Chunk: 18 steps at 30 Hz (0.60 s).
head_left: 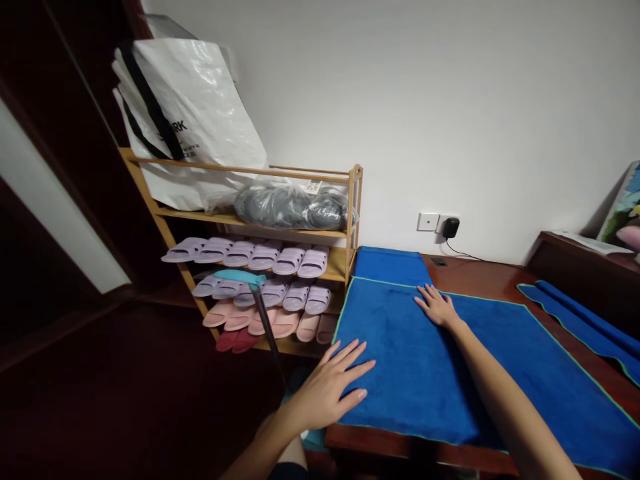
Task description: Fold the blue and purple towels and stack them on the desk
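Reddish-brown table (485, 272), mostly hidden under cloth. One spread blue cloth (400, 360), green-edged, lies beneath left hand (325, 393) and right hand (437, 308); near right corner cut off. Two more blue cloths: folded cloth (390, 265) just beyond right fingertips, unclear whether it runs underneath; cropped cloth (585, 323) well right of them. Two hands: left fingers fanned apart, contact hard to tell; right fingers spread at the far edge. Six lavender slippers (240, 253), top slipper row, left of left fingers. One black plug (451, 228) beyond right fingers.
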Available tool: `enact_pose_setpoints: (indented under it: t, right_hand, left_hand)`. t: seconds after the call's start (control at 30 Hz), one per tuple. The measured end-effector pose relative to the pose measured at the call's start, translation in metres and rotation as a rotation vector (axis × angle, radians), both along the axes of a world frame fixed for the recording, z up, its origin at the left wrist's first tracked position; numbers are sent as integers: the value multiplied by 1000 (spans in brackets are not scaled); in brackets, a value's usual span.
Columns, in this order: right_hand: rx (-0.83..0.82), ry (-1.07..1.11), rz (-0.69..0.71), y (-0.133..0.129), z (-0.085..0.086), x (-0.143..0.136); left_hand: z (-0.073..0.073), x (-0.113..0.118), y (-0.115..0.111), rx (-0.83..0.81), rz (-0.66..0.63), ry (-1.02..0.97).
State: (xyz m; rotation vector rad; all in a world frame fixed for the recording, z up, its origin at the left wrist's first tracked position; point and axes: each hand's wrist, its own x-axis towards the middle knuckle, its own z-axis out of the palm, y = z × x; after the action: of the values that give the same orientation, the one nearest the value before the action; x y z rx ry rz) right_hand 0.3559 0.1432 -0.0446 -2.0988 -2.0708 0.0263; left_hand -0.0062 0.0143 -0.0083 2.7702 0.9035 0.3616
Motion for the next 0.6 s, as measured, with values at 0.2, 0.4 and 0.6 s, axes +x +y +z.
enact_pose_setpoints:
  t: [0.2,0.4,0.6]
  right_hand:
    - [69,-43,120,-12,1,-25]
    - [126,-41,159,-29,14,-48]
    - [1,-10,466,-140,19,-57]
  left_hand:
    - [4,-4,-3,-24,-13,19]
    - [7,-3,-9,-22,9,58]
    - [3,-11,-15,57,15,25]
